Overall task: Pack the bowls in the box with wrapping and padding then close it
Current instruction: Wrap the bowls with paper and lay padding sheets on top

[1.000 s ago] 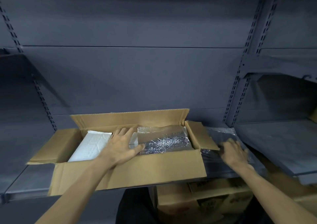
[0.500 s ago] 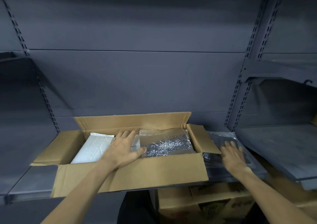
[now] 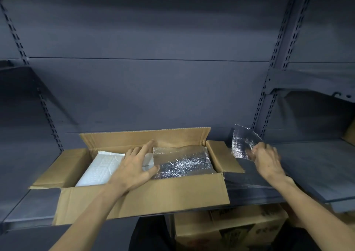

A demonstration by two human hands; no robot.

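Observation:
An open cardboard box (image 3: 146,199) sits on a grey shelf, all flaps spread. Inside, a white padded wrap (image 3: 101,168) fills the left half and a clear bubble-wrapped bundle (image 3: 182,162) fills the right half. No bare bowl shows. My left hand (image 3: 134,166) lies flat with spread fingers over the middle of the box, touching both wraps. Right of the box, my right hand (image 3: 266,158) pinches a sheet of bubble wrap (image 3: 243,143) and holds its edge lifted off the shelf.
The grey metal shelf (image 3: 307,166) runs right of the box, with another shelf bracket above it. More cardboard boxes (image 3: 230,229) stand below the shelf edge. Slotted uprights (image 3: 269,89) frame the bay.
My right hand went from lying flat on the bubble wrap sheet to pinching it and raising it off the shelf. My left hand stayed on the wraps in the box.

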